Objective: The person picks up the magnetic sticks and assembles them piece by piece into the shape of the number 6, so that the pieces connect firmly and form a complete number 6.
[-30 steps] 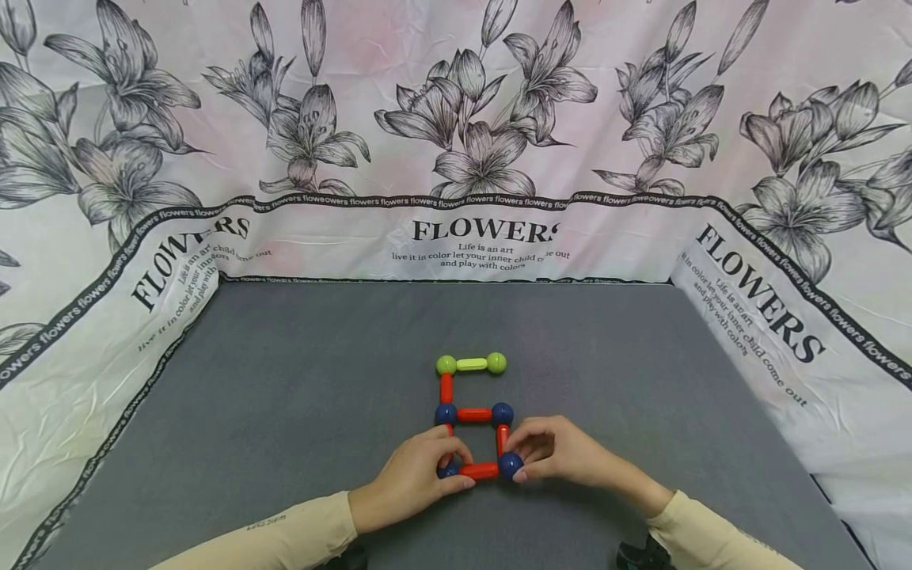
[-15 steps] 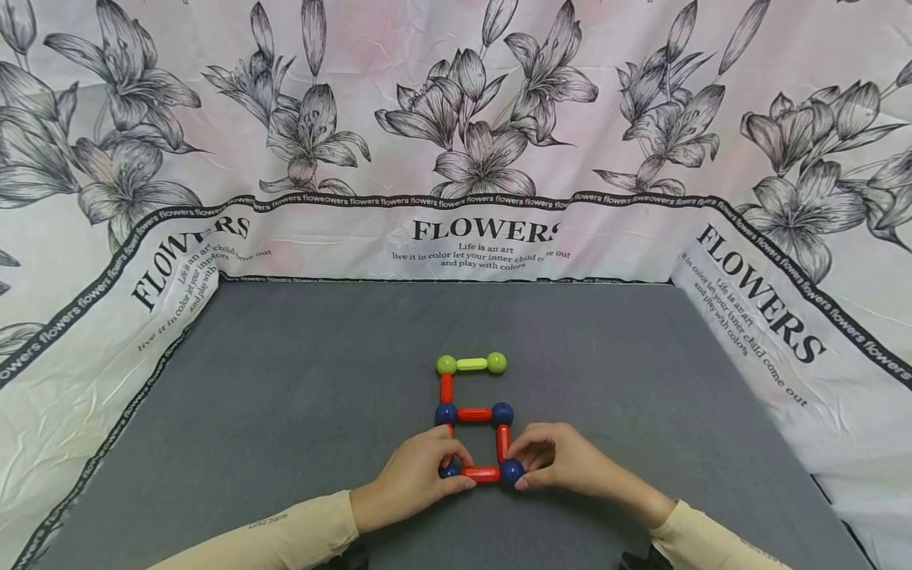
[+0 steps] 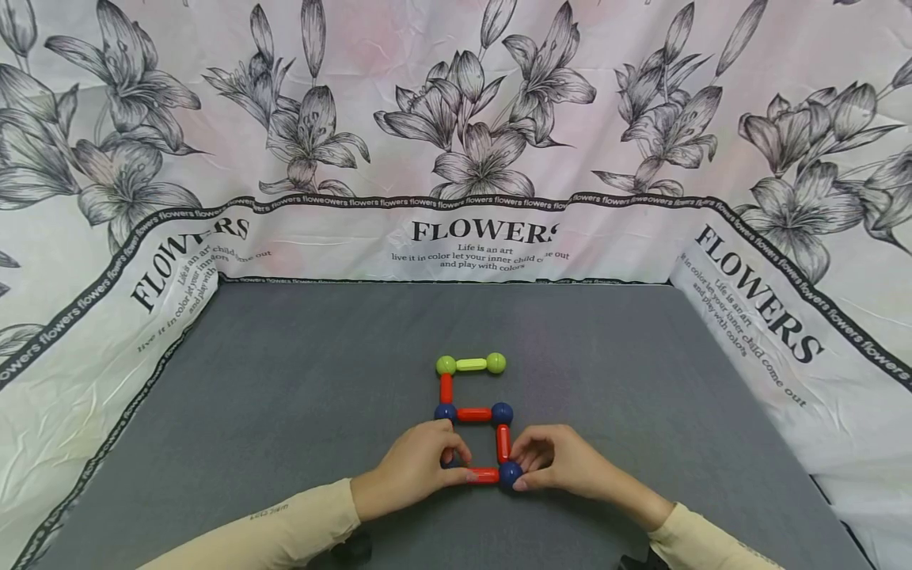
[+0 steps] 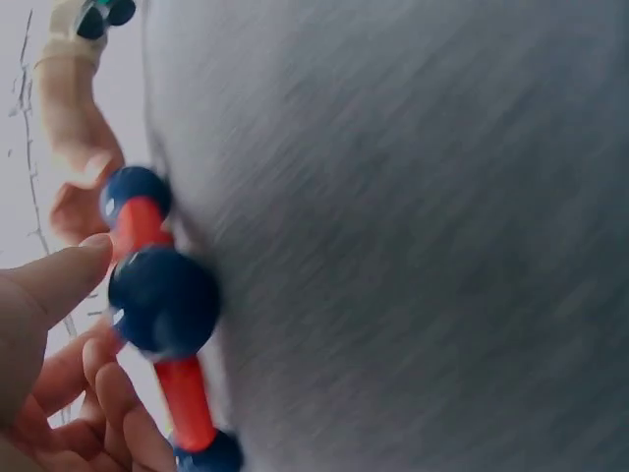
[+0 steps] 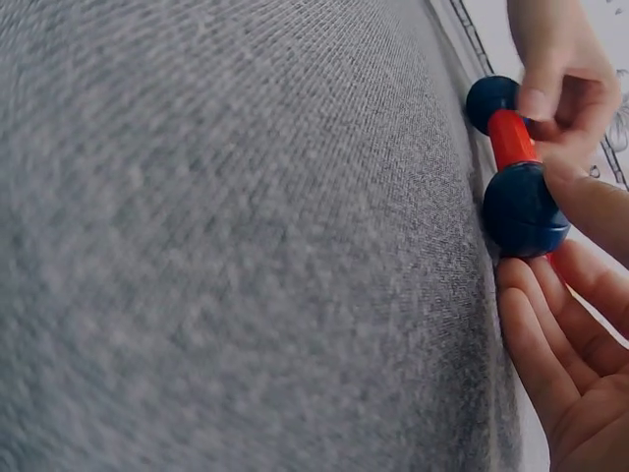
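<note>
Red magnetic sticks and blue balls form a square on the grey table, in the head view. My left hand (image 3: 413, 467) holds the near-left corner, its thumb and fingers about a blue ball (image 4: 165, 302) that they mostly cover from above. Its thumb lies along the end of the near red stick (image 3: 484, 476). At the near-right corner, my right hand (image 3: 566, 463) pinches another blue ball (image 3: 510, 474) between thumb and fingers. The right-side red stick (image 3: 503, 443) runs from that ball to the far-right blue ball (image 3: 502, 413). The left-side stick is hidden by my left hand.
Beyond the square, a red stick (image 3: 446, 388) leads from the far-left blue ball (image 3: 445, 413) to a green ball (image 3: 446, 365). A yellow-green stick (image 3: 471, 365) joins it to a second green ball (image 3: 495, 363). Flower-printed cloth (image 3: 484, 237) borders the table (image 3: 299, 356).
My left hand has shifted slightly forward and covers more of the left side. The near-right ball has moved slightly toward me, with my right hand still on it. The green pieces stay put.
</note>
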The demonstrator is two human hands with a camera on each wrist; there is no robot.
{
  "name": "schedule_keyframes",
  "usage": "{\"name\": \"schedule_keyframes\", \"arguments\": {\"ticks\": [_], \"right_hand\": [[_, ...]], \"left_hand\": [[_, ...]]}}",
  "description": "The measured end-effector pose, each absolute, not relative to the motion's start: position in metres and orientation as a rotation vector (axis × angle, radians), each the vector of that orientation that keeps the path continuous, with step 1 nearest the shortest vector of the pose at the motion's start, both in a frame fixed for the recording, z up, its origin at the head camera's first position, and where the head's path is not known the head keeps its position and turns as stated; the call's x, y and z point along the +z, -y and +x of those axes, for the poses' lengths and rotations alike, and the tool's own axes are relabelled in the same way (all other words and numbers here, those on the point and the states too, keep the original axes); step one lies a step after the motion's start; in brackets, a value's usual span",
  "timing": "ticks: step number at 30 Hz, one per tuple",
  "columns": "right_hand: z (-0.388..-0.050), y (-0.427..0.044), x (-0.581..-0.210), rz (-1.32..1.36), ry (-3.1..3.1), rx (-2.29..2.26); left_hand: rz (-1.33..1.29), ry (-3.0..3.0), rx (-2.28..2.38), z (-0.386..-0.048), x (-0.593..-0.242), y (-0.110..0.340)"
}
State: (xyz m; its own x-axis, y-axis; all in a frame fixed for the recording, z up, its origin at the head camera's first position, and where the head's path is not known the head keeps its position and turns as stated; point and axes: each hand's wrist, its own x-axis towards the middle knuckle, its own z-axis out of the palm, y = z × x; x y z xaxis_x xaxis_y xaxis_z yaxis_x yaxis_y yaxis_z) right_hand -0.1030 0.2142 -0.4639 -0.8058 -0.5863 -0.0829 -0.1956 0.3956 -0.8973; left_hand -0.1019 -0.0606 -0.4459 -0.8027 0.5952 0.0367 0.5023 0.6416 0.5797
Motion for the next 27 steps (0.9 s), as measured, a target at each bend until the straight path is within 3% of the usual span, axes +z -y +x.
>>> {"name": "schedule_keyframes", "arguments": {"ticks": [10,20,27], "right_hand": [[-0.105,-0.217,-0.470,-0.700,-2.250,-1.422],[-0.106,-0.218,-0.476,-0.684,-2.223,-1.462],[-0.106,-0.219,-0.478,-0.683,-2.215,-1.480]], "left_hand": [[1.252,-2.617,0.895,-0.146,-0.421,0.046],[1.559,-2.343,0.680,-0.189,-0.429,0.022],[1.671,-2.207,0.548,-0.201,-0.434,0.008]]}}
